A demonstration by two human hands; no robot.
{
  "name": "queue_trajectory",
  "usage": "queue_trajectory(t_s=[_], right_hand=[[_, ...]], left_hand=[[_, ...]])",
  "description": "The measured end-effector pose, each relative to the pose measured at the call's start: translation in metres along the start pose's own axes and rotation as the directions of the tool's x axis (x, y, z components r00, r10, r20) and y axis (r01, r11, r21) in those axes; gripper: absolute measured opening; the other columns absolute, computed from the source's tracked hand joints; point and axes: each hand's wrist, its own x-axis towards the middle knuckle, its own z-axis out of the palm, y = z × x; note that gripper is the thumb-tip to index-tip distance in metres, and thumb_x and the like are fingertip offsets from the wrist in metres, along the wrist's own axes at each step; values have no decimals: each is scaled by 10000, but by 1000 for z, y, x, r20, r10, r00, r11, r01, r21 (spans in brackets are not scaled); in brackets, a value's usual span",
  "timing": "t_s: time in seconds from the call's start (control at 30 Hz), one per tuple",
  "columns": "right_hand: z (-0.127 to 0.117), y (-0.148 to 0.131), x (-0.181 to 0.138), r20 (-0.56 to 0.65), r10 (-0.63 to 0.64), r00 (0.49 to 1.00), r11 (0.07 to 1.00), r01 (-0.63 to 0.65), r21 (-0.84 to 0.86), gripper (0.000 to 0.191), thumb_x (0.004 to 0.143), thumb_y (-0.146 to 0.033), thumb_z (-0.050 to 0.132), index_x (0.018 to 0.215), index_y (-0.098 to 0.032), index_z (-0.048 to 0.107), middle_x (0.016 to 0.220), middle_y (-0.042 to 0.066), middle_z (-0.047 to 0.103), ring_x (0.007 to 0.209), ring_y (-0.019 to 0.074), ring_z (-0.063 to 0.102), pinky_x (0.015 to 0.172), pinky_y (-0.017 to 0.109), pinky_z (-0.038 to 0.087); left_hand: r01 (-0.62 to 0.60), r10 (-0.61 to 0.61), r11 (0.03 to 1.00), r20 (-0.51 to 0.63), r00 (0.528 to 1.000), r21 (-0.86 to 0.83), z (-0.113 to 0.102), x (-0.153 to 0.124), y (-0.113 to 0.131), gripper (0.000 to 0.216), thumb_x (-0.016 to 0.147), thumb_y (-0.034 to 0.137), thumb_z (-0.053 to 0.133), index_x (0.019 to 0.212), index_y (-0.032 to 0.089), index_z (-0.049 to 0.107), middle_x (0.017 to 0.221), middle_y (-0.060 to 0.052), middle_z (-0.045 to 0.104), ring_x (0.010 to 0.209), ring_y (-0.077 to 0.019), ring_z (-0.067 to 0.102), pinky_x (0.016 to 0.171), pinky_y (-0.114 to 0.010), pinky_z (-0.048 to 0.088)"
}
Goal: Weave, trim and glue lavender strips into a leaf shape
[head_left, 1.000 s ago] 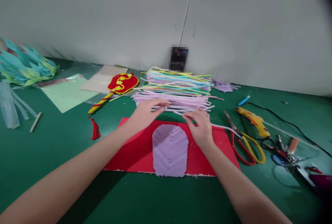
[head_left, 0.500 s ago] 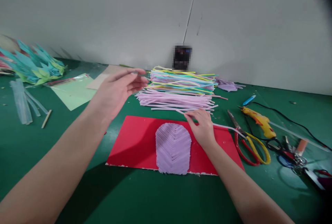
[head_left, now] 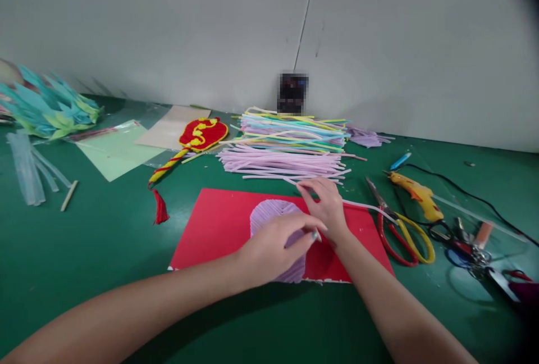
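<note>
Left hand (head_left: 273,249) over lilac panel (head_left: 266,215), fingers curled, narrow gap, can't tell if gripping anything. Panel lies on red board (head_left: 219,229). Right hand (head_left: 326,204) just beyond, pinching lilac stem (head_left: 362,205). Scissors (head_left: 384,205) right of it, yellow glue gun (head_left: 415,190) farther right. Lilac bundle (head_left: 282,163) past right hand, multicolour bundle (head_left: 295,135) behind.

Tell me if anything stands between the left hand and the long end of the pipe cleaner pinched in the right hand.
Yes: the right hand stands in the way, between the left hand and the lilac pipe cleaner's long end trailing out beyond it.
</note>
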Motion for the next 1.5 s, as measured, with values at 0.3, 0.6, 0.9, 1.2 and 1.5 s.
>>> queue_trajectory(t_s=[0.3,0.6,0.9,1.2,1.5], right_hand=[[-1,-2,1,47,24,999,999,-26,46,118,845,-266,577,869,-233,688,775,24,641,771,159,575,746,327,426],[-3,0,1,90,-23,996,998,18,59,107,828,-267,598,834,-273,706,786,6,628,793,154,581,940,410,379],[-4,-3,0,135,-87,987,996,84,21,122,834,-315,591,875,-306,706,776,-9,618,796,136,574,995,406,337],[-7,5,-1,220,-134,966,984,103,145,164,845,-285,567,876,-351,714,797,-5,584,836,151,558,1012,423,324],[-12,-1,0,284,-70,956,940,-32,340,162,842,-314,568,811,-304,727,801,14,580,821,152,570,894,370,433]], left_hand=[[-11,144,922,-317,937,387,-46,28,-64,108,821,194,579,926,195,603,898,-22,621,833,-151,585,769,-290,470],[-19,172,874,-273,947,486,-47,27,-68,143,808,206,603,951,203,604,967,-39,645,938,-190,570,848,-348,430],[-38,154,902,-238,959,430,-49,28,-65,63,816,202,586,794,201,646,791,-3,668,781,-152,595,765,-283,430],[-123,189,924,-152,970,362,-48,25,-65,88,820,193,581,803,204,667,801,-15,673,798,-147,590,754,-271,448],[-63,69,993,-59,996,97,-52,24,-64,104,790,269,610,762,203,685,782,-27,669,732,-144,608,727,-274,477]])
